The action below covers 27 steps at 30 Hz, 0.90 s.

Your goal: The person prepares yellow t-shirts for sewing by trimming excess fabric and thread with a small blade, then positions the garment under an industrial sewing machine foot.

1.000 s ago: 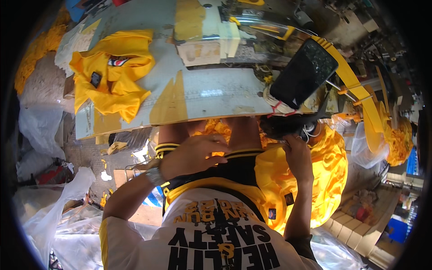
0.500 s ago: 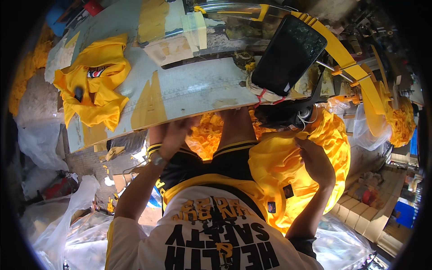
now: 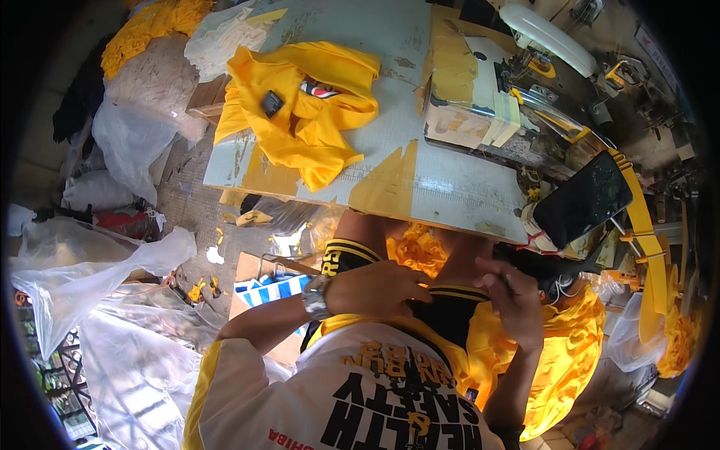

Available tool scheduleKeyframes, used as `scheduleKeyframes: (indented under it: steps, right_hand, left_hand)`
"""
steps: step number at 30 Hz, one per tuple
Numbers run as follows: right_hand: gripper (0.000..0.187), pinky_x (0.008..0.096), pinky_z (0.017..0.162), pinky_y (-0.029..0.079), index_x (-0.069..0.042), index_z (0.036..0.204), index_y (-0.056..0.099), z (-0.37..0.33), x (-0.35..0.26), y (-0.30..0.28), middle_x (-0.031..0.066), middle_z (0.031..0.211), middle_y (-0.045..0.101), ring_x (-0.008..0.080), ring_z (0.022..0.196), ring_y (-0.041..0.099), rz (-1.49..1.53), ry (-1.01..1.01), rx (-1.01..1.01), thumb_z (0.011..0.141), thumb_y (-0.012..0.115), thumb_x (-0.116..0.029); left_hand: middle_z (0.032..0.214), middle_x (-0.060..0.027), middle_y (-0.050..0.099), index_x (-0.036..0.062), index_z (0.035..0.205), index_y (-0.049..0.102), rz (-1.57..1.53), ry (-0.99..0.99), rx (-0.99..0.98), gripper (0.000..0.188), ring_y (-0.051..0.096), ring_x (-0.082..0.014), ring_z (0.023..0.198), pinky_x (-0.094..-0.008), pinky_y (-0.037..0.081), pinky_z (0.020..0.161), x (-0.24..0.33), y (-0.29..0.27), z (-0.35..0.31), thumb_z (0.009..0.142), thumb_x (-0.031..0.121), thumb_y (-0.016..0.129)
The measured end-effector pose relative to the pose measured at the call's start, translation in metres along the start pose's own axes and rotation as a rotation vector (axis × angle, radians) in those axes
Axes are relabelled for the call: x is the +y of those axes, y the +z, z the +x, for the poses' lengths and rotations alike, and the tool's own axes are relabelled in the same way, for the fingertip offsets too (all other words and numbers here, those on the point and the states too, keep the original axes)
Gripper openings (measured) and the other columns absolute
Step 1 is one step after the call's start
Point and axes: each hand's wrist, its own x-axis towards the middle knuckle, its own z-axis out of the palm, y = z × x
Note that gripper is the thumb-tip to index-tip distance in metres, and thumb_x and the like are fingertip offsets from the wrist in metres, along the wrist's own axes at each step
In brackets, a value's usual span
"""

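My left hand, with a watch on its wrist, hovers over my lap. Its fingers are stretched out and hold nothing. To the right, my right hand is raised beside a large bundle of yellow cloth. Its fingers are loosely bent and apart, with nothing visible in them. On the table lies a crumpled yellow garment with a small black object on top. Both hands are apart from that garment.
A sewing machine stands at the back right. Beside the table's right end leans a dark-screened phone or tablet, next to a curved yellow strip. Clear plastic sheets lie at left. More yellow cloth sits under the table edge.
The view has swung left. My right hand has come off the yellow bundle toward my lap. My left hand has drawn back from the table edge over my lap.
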Motion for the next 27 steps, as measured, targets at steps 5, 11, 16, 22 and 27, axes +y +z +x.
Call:
scheduleKeyframes:
  steps: [5,11,16,22,27]
  right_hand:
    - [0.021,0.0177,0.051,0.04,0.001,0.11,0.064,0.053,-0.044,0.016,0.0031,0.08,0.066,0.0039,0.056,0.05,0.278,-0.125,0.053,0.099,0.052,-0.014]
    - [0.022,0.0202,0.05,0.04,0.0,0.108,0.063,0.107,-0.041,0.055,0.0025,0.075,0.064,0.0038,0.054,0.047,0.296,-0.187,0.042,0.099,0.053,-0.018]
    - [0.022,0.0194,0.045,0.036,-0.002,0.105,0.064,0.114,-0.019,0.055,0.0015,0.076,0.061,0.002,0.051,0.042,0.385,-0.114,0.047,0.1,0.052,-0.02]
    - [0.022,0.0187,0.048,0.036,-0.002,0.108,0.062,0.112,-0.015,0.066,0.002,0.077,0.061,0.0031,0.052,0.042,0.492,-0.085,0.027,0.1,0.051,-0.02]
    - [0.022,0.0185,0.049,0.036,-0.001,0.109,0.062,0.115,-0.015,0.058,0.0025,0.077,0.061,0.0033,0.052,0.042,0.44,-0.157,0.082,0.1,0.051,-0.019]
  left_hand:
    - [0.097,-0.0142,0.064,-0.0015,0.1,0.065,-0.599,0.552,0.442,0.019,0.063,-0.0273,0.088,-0.0359,0.05,0.076,0.115,-0.139,-0.033,0.082,0.0,0.066]
    - [0.097,-0.0137,0.064,-0.001,0.1,0.065,-0.677,0.895,0.729,0.017,0.063,-0.0267,0.088,-0.0361,0.05,0.075,0.148,-0.155,-0.051,0.083,0.002,0.065]
    - [0.098,-0.0133,0.064,-0.0007,0.099,0.065,-0.567,0.777,0.817,0.016,0.063,-0.0261,0.088,-0.0363,0.05,0.075,0.115,-0.146,-0.036,0.084,0.004,0.064]
    - [0.098,-0.0128,0.064,-0.0003,0.099,0.065,-0.173,0.198,0.823,0.015,0.063,-0.0255,0.088,-0.0366,0.05,0.074,0.022,-0.132,0.035,0.085,0.007,0.063]
    - [0.098,-0.0124,0.064,0.0,0.098,0.065,-0.106,0.103,0.756,0.015,0.063,-0.0249,0.088,-0.0368,0.05,0.074,0.004,-0.129,0.056,0.086,0.009,0.062]
